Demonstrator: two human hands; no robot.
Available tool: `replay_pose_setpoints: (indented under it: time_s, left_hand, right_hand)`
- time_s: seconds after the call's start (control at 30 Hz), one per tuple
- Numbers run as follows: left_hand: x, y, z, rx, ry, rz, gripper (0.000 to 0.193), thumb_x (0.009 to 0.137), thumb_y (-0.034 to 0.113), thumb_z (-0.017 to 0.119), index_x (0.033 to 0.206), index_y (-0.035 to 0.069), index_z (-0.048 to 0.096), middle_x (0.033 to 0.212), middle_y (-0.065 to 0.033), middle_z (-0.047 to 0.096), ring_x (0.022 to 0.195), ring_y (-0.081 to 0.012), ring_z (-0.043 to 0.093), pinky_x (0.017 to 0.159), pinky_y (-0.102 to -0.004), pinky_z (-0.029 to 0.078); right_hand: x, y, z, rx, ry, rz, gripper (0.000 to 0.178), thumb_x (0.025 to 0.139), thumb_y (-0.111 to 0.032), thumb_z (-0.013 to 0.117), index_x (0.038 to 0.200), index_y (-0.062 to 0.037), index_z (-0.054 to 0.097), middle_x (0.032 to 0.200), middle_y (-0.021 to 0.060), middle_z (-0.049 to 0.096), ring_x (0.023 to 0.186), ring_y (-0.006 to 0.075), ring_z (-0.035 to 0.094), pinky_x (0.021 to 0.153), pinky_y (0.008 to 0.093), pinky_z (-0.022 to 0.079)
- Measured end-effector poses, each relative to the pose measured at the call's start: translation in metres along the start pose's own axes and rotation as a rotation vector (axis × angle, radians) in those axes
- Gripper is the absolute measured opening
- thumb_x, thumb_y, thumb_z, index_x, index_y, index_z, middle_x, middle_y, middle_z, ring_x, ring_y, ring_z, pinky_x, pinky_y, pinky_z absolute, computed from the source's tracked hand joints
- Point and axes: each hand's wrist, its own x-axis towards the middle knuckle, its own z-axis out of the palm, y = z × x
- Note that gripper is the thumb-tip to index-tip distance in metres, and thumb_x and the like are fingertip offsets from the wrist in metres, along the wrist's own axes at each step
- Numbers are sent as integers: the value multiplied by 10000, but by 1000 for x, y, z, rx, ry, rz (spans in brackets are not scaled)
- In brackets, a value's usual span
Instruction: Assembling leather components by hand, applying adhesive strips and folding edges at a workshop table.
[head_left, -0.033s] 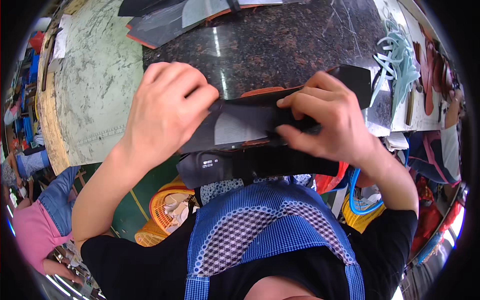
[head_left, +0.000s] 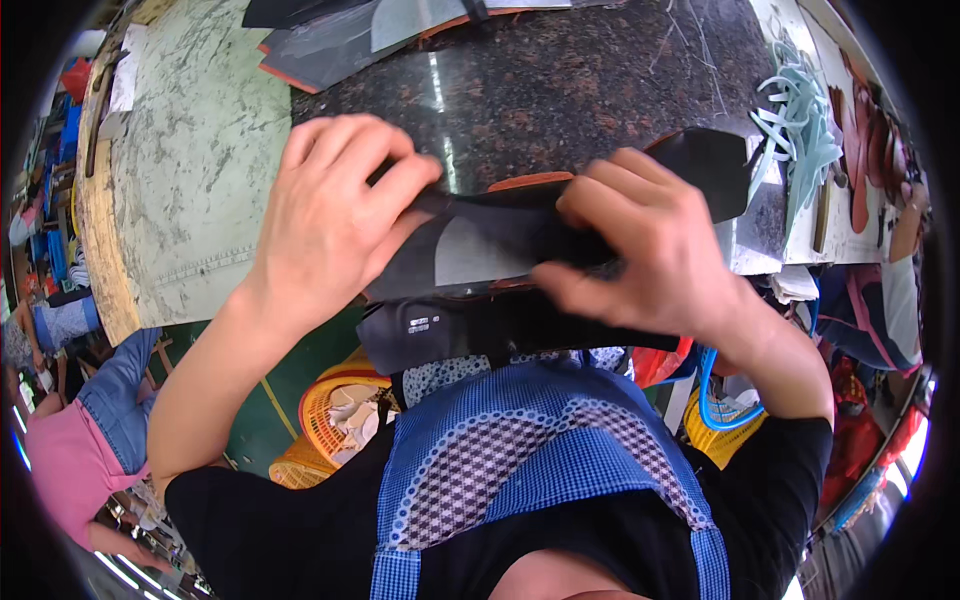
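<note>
Nothing has shifted: both hands' fingers (head_left: 390,190) stay pressed on the black piece (head_left: 480,250) at the granite slab (head_left: 560,90) edge

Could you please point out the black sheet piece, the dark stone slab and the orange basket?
black sheet piece (head_left: 480,245): head view, its grey middle patch.
dark stone slab (head_left: 560,95): head view, bare polished top.
orange basket (head_left: 318,425): head view, its rim.

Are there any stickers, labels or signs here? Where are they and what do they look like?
Small white printed mark: on the black sheet piece hanging over the table edge, below the left hand; tiny light marks on black, too small to make out.
White paper strip: lying on the far left of the pale green table; long, rectangular, plain-looking.
No screens or packages can be seen.
</note>
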Motion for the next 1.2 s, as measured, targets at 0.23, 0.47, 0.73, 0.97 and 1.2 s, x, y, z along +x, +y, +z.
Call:
replay_pose_setpoints:
  time_s: [0.23,0.47,0.73,0.97,1.2]
  left_hand:
    - [-54,23,33,379,661,51,313,842,225,825,1138,292,749,1029,43,646,950,-205,602,896,-407,433]
    - [-40,23,31,8,512,-275,245,738,135,914,949,102,794,846,-5,637,734,-208,605,632,-353,460]
    - [-27,9,32,-296,350,-621,243,764,103,895,917,59,711,813,-38,624,748,-227,647,669,-369,523]
    - [-17,-29,17,-401,391,-343,441,736,144,899,1140,75,738,1130,-80,666,1183,-291,594,1027,-403,478]
    - [-15,-60,6,-411,-11,103,300,748,122,809,1046,87,814,910,-27,709,912,-259,707,790,-392,554]
  right_hand:
    - [26,-19,54,144,209,105,199,897,-141,763,1037,-11,708,917,132,634,861,354,689,740,461,569]
    - [28,-23,51,166,197,134,158,971,-141,702,1064,-17,733,884,124,637,858,346,692,720,452,552]
    - [24,-23,52,222,193,123,274,882,-40,762,1154,-14,752,992,112,637,896,306,679,782,413,565]
    - [21,-19,47,102,185,-47,475,764,-2,774,1238,-8,746,1181,122,669,1002,305,657,847,414,574]
    - [18,-20,46,-59,46,-185,528,787,-116,665,1289,37,721,1342,136,643,1110,296,656,999,421,564]
